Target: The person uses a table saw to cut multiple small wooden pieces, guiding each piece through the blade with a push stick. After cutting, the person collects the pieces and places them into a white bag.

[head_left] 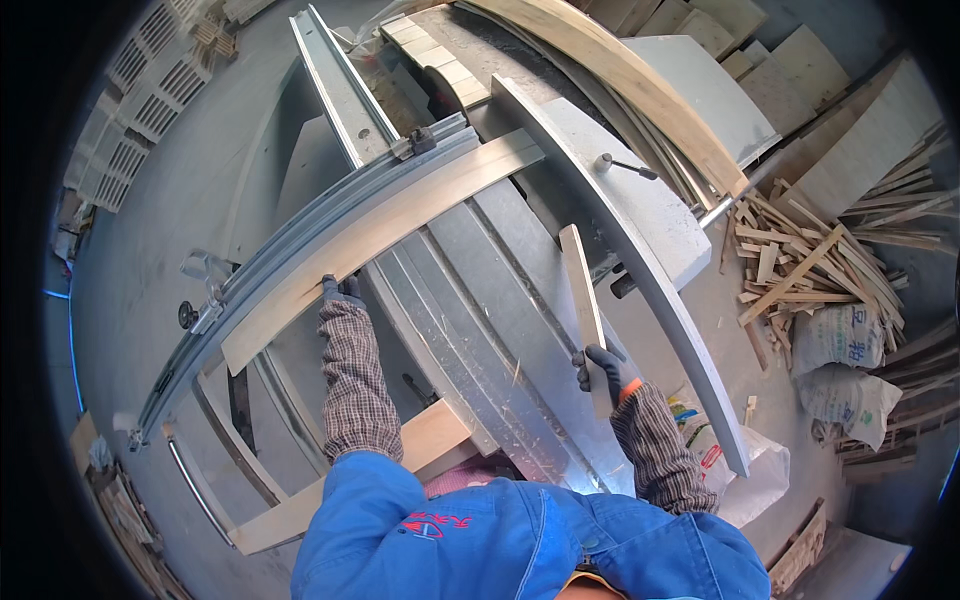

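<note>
A long pale wooden board (pixel 430 200) lies along the metal crosscut fence (pixel 290 255) of a table saw. My left hand (pixel 343 288), in a dark glove, grips the near edge of that board, with fingers partly hidden. In my gloved right hand (pixel 603 372) is a narrow wooden strip (pixel 580 285), held near its lower end. The strip points away from me over the grey saw table (pixel 500 300), left of the long rip fence (pixel 690 355). Another board (pixel 440 432) passes beneath my left forearm.
A dark handle (pixel 630 170) sits on the side table. Long wooden planks (pixel 620 70) lie beyond it. Offcuts (pixel 800 260) are heaped on the floor at right, beside white sacks (pixel 845 400). Pallets (pixel 150 90) stand at far left. Sawdust and chips lie on the saw table.
</note>
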A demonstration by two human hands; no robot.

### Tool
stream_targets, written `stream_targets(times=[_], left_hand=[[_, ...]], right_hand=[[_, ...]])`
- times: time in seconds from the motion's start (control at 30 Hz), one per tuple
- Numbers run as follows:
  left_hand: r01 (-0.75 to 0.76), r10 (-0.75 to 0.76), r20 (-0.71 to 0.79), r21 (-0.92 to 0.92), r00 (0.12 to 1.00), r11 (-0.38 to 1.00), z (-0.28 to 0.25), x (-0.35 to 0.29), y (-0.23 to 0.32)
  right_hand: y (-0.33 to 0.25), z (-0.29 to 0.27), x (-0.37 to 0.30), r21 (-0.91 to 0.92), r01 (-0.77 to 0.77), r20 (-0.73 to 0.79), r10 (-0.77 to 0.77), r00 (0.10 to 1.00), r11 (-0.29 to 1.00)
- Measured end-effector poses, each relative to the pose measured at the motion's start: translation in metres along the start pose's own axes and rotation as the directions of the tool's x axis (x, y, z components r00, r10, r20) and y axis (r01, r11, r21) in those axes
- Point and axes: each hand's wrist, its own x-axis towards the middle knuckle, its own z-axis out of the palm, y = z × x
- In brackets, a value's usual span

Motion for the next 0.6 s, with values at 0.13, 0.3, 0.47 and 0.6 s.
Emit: stream_targets(times=[0.13, 0.3, 0.47, 0.6], left_hand=[[0.08, -0.066, -0.084, 0.183, 0.994, 0.98, 0.012, -0.009, -0.011], [0.363, -0.567, 0.316, 0.517, 0.76, 0.775, -0.016, 0.0, 0.033], [-0.383, -0.064, 0.38, 0.923, 0.923, -0.044, 0.038, -0.067, 0.041], [-0.332, 0.031, 0.714, 0.363, 0.699, -0.871, 0.121, -0.167, 0.045]], right_hand=[[-0.01, 0.0, 0.005, -0.092, 0.054, -0.024, -0.057, 0.998, 0.994], [-0.029, 0.007, 0.047, -0.179, -0.03, -0.099, 0.012, 0.995, 0.983], [-0.056, 0.026, 0.078, -0.301, 0.123, -0.076, -0.153, 0.985, 0.946], [-0.076, 0.03, 0.093, -0.401, 0.141, -0.065, -0.182, 0.981, 0.905]])
